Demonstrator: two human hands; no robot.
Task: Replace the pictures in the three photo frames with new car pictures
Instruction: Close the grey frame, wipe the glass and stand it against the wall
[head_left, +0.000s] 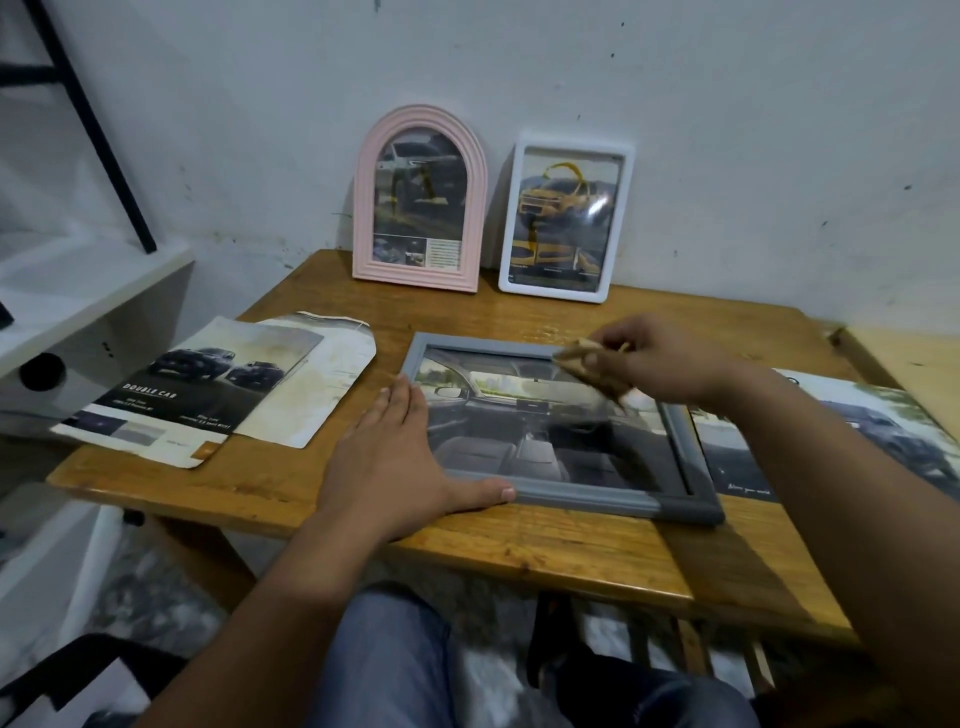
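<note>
Frames: three (561, 423), two upright.

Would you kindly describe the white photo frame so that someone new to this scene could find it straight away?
Start at the wooden table and look to its far edge, where two frames stand leaning against the wall. The white photo frame is the right one, beside the pink arched frame. It alone is rectangular with rounded corners and shows a yellow car.

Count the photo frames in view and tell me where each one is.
3. The pink arched frame and the white frame stand against the wall at the table's back; the grey frame lies flat under both hands. None seems hidden.
</note>
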